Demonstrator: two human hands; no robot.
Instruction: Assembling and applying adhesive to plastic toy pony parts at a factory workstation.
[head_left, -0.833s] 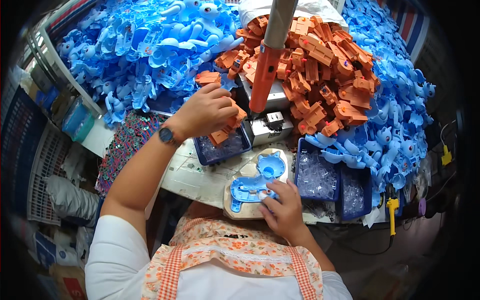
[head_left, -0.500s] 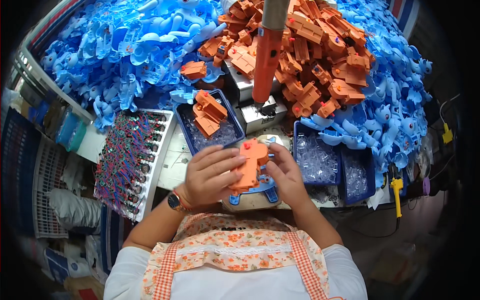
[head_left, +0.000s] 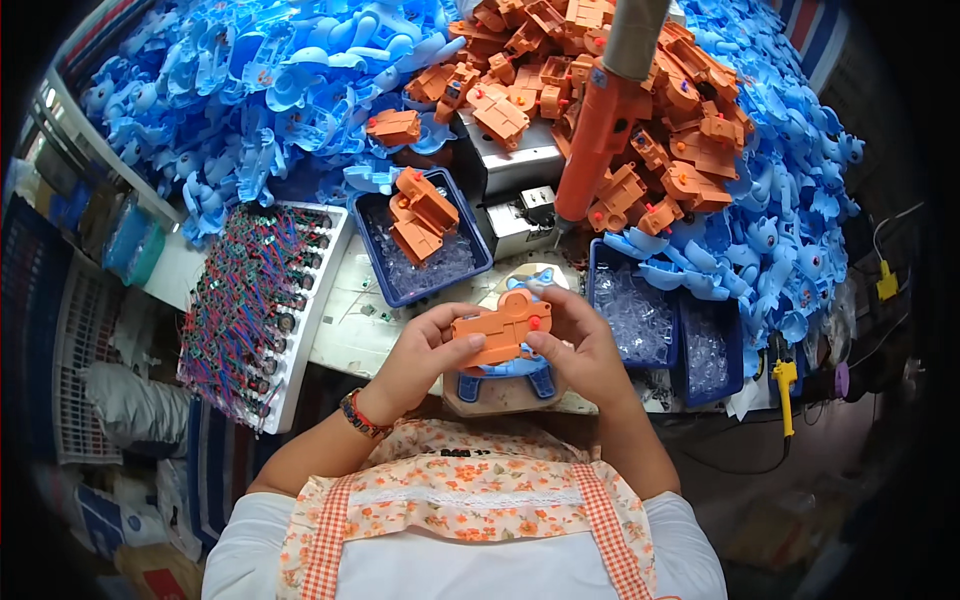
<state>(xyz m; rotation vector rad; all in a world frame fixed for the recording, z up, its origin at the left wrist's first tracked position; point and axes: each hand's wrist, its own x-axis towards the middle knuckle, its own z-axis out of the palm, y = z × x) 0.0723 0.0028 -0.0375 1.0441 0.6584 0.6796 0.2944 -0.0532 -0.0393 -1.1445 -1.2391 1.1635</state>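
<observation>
Between my two hands is an orange plastic housing (head_left: 497, 333) with a red knob on its right part. My left hand (head_left: 422, 352) grips its left end, thumb in front and fingers behind. On its right end, my right hand (head_left: 577, 345) pinches it with the thumb by the red knob. Right beneath, a blue plastic toy shell (head_left: 540, 384) lies on a pale block (head_left: 505, 400), partly hidden by the housing and my hands. The tip of an orange power screwdriver (head_left: 592, 150) hangs beyond my right hand, over a metal box (head_left: 520, 222).
A blue bin (head_left: 372, 262) with clear small parts and orange housings stands ahead left. Two more bins (head_left: 597, 290) of clear parts are at right. A white tray (head_left: 318, 300) holds wired parts. Behind are piles of orange housings (head_left: 700, 150) and blue shells (head_left: 230, 110).
The orange housing has turned from upright to lying sideways, its red knob now at the right. My left hand has shifted its grip to the left end. The screwdriver has swung right.
</observation>
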